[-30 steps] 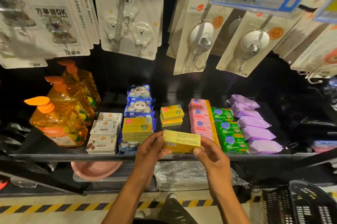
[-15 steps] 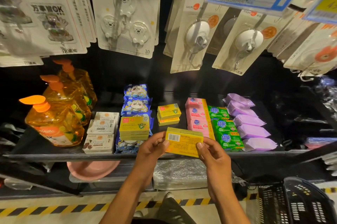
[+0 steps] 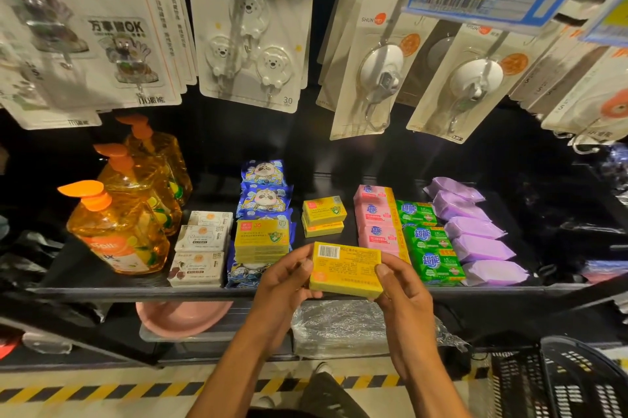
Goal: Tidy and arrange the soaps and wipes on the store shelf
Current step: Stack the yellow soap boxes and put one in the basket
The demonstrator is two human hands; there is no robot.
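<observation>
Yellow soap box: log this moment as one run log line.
yellow soap box barcode side up | left hand grips its left end | right hand grips its right end

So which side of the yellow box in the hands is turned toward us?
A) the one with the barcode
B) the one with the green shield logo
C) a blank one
A: the yellow box, held between the left hand and right hand, shows a barcode at its upper left corner. The green shield shows only on the shelved boxes.
</observation>
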